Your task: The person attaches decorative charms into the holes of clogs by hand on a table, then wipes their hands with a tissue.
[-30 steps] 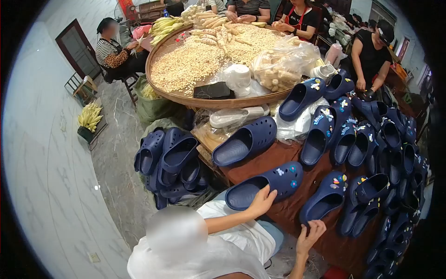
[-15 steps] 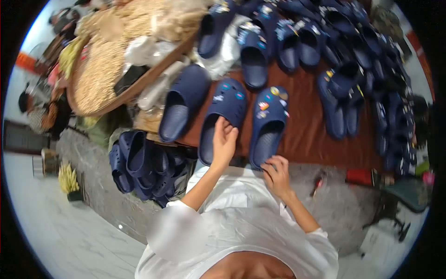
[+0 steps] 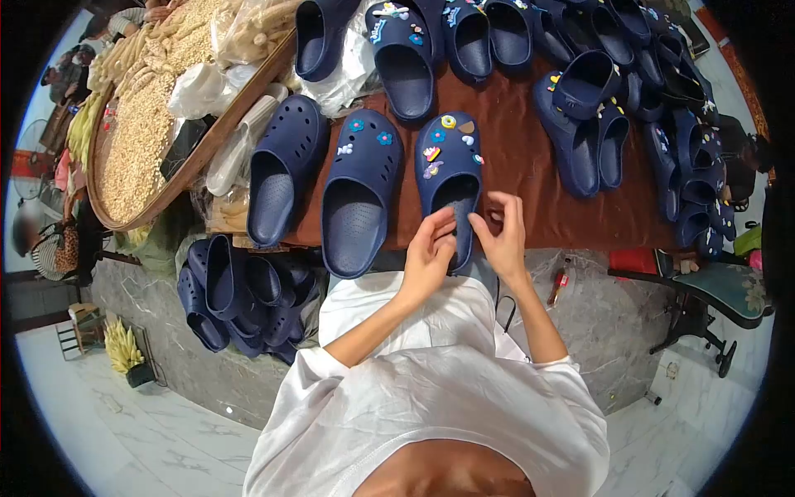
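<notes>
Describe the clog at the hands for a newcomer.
Find the brown tablecloth. Of three navy rubbery clogs lined along its near edge, it's the rightmost clog, at the bare left hand and bare right hand. A yellow ring charm sets it apart: middle clog has blue flower charms, left clog none.

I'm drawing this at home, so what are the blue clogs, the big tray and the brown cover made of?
Clogs: probably foam or rubber, matte; they look thick and moulded, with neat holes.
Tray: likely wood or bamboo; its curved rim is brown and fairly dull, but which one isn't clear.
Cover: maybe cloth, dull, with soft wrinkles.
</notes>
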A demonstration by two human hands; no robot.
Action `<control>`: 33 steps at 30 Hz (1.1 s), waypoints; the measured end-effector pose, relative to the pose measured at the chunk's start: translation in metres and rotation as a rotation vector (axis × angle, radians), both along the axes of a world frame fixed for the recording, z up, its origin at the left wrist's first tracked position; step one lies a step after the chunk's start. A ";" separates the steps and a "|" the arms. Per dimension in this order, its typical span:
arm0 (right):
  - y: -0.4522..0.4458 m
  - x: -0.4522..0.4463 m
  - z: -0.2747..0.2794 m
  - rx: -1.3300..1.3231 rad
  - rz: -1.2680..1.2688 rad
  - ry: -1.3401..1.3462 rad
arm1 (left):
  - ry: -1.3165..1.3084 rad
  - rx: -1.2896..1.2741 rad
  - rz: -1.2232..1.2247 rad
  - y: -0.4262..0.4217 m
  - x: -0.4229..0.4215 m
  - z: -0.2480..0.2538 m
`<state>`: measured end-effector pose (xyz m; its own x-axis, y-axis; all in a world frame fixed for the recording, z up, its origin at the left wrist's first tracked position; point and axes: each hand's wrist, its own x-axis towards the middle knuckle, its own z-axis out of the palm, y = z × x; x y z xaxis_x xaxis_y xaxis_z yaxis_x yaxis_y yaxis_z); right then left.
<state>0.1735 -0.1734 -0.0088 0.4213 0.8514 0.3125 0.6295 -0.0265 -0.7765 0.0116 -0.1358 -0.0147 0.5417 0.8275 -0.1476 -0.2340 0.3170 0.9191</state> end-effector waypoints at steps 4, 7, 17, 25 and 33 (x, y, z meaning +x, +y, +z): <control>0.015 -0.011 -0.007 -0.144 0.000 0.230 | -0.044 -0.057 0.041 0.010 0.017 0.004; 0.012 -0.017 -0.016 -0.174 -0.014 0.156 | 0.008 -0.086 0.048 0.019 0.028 0.017; -0.027 -0.023 -0.008 -0.309 0.188 0.320 | -0.045 -0.365 0.192 0.004 0.039 0.037; 0.006 0.012 0.001 -0.342 0.059 0.658 | -0.190 -0.526 0.247 0.007 0.047 0.019; 0.037 0.014 -0.016 -0.352 0.022 0.562 | -0.184 -0.501 0.280 0.009 0.045 0.006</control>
